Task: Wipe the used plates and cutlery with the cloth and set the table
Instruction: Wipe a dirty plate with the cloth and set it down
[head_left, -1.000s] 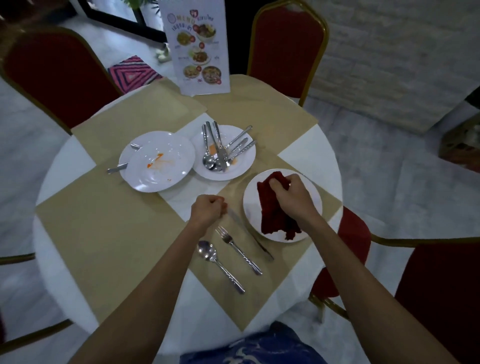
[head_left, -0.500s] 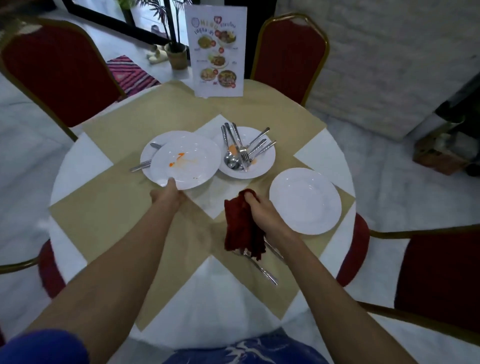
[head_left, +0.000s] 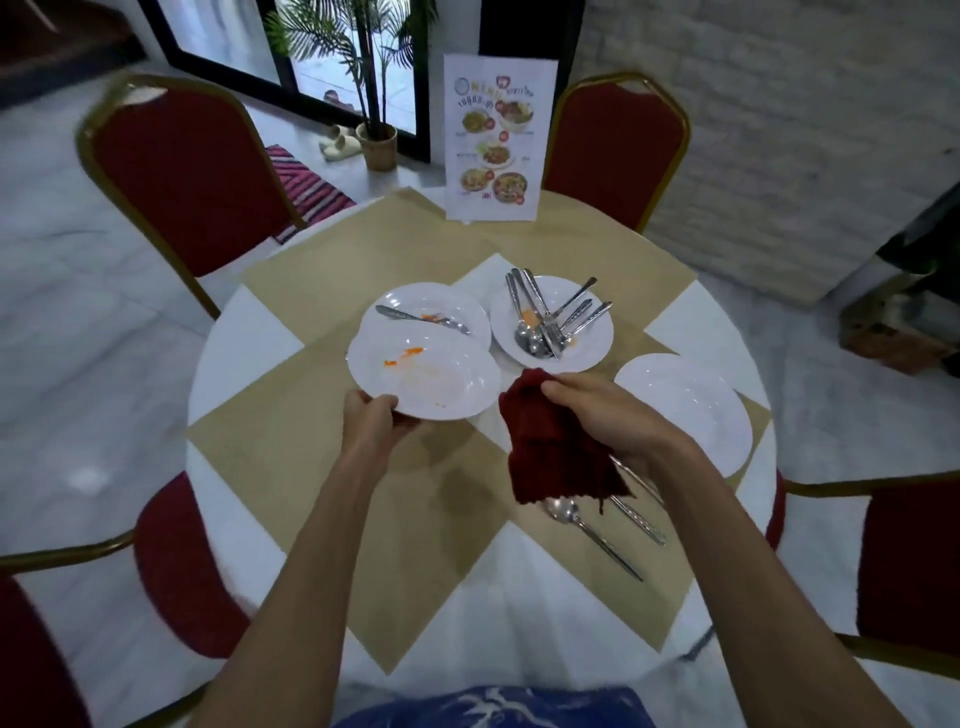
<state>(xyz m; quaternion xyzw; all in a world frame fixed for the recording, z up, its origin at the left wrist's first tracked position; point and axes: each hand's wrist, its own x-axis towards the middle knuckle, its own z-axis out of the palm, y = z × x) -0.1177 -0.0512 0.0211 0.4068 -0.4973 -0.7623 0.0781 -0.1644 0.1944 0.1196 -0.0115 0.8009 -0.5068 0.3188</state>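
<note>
Left hand (head_left: 375, 423) fingers pinch near rim of round white plate smeared orange (head_left: 423, 375); right hand (head_left: 597, 415) clenches dark red cloth (head_left: 556, 447) just beside. Advice: steady plate, wipe smear toward rim.

plates (head_left: 423, 376): 4 | cloth (head_left: 558, 447): 1 | chairs (head_left: 192, 176): 5 | menu card (head_left: 496, 140): 1
</note>
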